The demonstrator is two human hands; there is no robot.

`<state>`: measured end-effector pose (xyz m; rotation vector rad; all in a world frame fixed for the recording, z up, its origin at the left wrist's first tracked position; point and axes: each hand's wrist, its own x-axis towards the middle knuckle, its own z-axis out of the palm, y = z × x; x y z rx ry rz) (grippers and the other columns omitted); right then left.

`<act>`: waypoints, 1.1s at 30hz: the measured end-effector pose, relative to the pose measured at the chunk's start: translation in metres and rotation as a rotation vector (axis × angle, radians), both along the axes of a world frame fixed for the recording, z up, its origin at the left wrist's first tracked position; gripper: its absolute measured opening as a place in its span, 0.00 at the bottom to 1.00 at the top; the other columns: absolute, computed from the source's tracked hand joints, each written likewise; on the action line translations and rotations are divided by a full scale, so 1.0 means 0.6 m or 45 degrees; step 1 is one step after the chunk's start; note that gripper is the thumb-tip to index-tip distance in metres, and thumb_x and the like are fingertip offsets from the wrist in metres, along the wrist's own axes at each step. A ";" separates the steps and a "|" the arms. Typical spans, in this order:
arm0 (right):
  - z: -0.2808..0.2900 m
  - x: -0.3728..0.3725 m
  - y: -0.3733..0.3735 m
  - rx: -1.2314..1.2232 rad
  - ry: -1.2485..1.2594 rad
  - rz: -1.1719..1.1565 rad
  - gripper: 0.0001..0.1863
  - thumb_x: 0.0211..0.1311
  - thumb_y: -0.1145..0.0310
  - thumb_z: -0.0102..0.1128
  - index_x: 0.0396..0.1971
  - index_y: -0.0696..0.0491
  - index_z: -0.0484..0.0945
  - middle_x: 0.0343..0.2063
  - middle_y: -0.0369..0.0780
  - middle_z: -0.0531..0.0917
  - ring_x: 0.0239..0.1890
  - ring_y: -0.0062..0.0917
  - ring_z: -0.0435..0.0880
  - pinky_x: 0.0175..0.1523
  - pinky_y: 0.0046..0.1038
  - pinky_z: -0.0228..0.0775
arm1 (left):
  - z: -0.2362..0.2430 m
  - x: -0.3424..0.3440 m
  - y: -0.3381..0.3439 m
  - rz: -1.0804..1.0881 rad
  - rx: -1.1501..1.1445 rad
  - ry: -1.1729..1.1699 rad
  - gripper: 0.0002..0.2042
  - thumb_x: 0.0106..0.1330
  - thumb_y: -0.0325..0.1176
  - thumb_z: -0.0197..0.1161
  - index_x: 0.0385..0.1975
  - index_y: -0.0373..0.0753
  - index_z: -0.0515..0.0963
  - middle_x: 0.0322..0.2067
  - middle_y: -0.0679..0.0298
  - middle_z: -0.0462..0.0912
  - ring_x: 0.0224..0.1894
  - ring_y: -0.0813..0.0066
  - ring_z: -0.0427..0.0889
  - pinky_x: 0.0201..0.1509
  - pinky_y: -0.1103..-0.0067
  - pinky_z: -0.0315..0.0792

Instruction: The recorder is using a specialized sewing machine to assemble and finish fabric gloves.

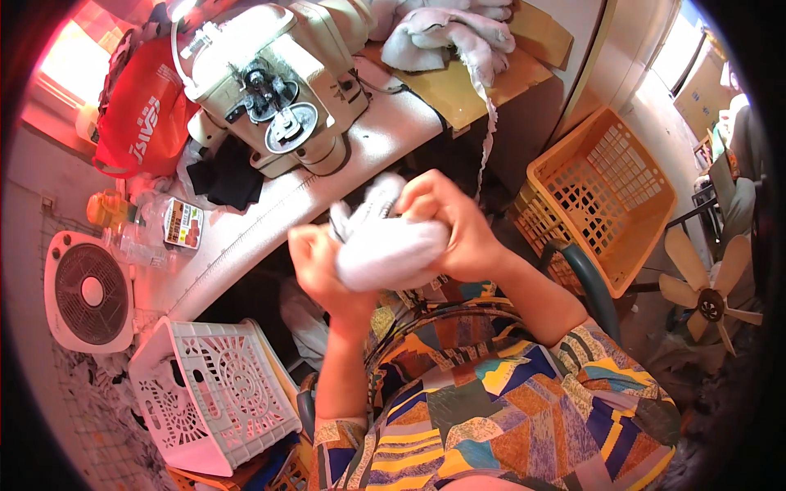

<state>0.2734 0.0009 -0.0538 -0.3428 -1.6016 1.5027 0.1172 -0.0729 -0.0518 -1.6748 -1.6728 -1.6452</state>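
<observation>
White fabric [391, 255] clenched in left hand [321, 266] and right hand [458, 225].

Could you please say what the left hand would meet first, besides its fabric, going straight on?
The left hand would probably meet the sewing machine first, passing over the white table, though depth is unclear.

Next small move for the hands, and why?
Probably straighten the white fabric piece: the left hand and right hand both grip it, but it looks bunched between them. It is held short of the sewing machine, so there seems room to tidy it first.
</observation>
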 end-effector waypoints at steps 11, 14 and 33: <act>-0.027 -0.002 0.001 -0.618 0.105 0.261 0.40 0.43 0.79 0.75 0.61 0.52 0.70 0.45 0.34 0.81 0.49 0.19 0.78 0.55 0.24 0.72 | 0.007 -0.001 0.010 -0.040 -0.463 0.219 0.12 0.41 0.27 0.64 0.28 0.36 0.75 0.30 0.56 0.77 0.31 0.56 0.77 0.35 0.70 0.67; -0.047 -0.018 0.007 -0.043 -0.159 -0.525 0.17 0.48 0.81 0.65 0.41 0.55 0.79 0.33 0.38 0.84 0.43 0.22 0.81 0.46 0.25 0.74 | -0.006 0.053 -0.019 0.142 -0.368 0.582 0.14 0.40 0.32 0.65 0.28 0.36 0.74 0.29 0.58 0.76 0.27 0.61 0.74 0.31 0.69 0.61; -0.016 -0.030 0.027 0.980 -0.018 -0.873 0.22 0.42 0.70 0.66 0.43 0.54 0.82 0.29 0.39 0.83 0.30 0.30 0.83 0.33 0.28 0.73 | 0.006 0.097 -0.038 -0.151 -0.271 0.146 0.14 0.42 0.24 0.65 0.32 0.33 0.74 0.30 0.55 0.77 0.30 0.56 0.77 0.31 0.69 0.68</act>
